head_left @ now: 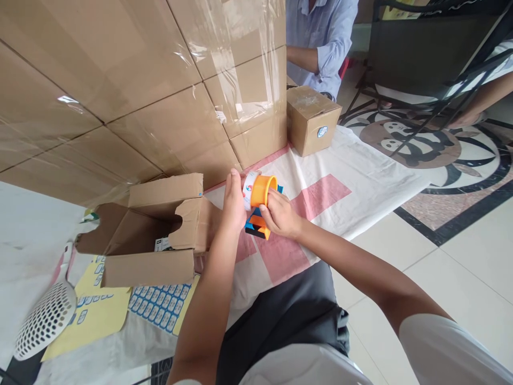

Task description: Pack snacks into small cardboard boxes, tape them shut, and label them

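Tape dispenser [259, 199], label unreadable, both hands [256, 208]

No lettering can be read on the small box's sticker [323, 131] or the sticker sheet [158, 305]

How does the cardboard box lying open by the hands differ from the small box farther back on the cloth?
The open box lies with its flaps spread and its inside showing; the small box is closed and taped shut. The open box sits beside the left hand; the small box stands near another person's sleeve. Both are plain brown cardboard.
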`<state>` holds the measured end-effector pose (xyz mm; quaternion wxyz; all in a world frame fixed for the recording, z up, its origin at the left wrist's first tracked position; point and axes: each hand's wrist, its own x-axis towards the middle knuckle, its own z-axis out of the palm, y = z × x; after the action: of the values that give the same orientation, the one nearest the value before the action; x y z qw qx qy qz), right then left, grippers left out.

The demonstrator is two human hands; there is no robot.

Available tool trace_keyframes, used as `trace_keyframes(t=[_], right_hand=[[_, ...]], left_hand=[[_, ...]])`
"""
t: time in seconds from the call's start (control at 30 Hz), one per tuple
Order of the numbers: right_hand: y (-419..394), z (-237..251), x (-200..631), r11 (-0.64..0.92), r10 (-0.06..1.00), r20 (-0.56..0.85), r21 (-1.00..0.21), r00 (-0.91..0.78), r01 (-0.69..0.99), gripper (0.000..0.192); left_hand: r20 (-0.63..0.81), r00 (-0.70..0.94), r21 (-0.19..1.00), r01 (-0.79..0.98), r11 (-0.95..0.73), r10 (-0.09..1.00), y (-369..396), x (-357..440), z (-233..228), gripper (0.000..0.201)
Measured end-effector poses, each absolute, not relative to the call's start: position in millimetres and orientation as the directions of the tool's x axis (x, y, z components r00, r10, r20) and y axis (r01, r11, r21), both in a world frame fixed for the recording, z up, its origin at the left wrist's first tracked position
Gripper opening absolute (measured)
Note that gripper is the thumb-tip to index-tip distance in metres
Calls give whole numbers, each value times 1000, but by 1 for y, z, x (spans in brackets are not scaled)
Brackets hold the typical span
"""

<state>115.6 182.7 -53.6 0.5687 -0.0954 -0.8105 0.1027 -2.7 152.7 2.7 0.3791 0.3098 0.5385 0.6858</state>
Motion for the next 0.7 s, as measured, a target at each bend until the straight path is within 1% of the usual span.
trace_keyframes(t=[0.07,0.13,0.37,0.43,0.6,0.7], right_hand=[[185,-54,116,964,258,904,-266,-341,25,19],[186,-53,116,967,245,901,-253,-358,24,20],[189,-47,121,992,101,899,-123,-426,-25,21],[188,-47,121,994,84,901,-107,-425,-30,20],[188,-52,121,994,82,915,-105,-395,-36,20],[187,-53,121,993,27,922,-70,-387,-98,20]], left_hand=[[-65,-450,958,-277,-70,891,152,-3,3,68],[-106,-385,940,-339,-34,917,150,-3,3,67],[-137,-351,912,-410,-21,926,143,-3,-3,54],[-121,-338,907,-421,-35,934,141,-3,-5,51],[-105,-280,888,-458,-37,954,135,1,-6,49],[-128,-224,867,-497,0,966,133,5,-7,45]])
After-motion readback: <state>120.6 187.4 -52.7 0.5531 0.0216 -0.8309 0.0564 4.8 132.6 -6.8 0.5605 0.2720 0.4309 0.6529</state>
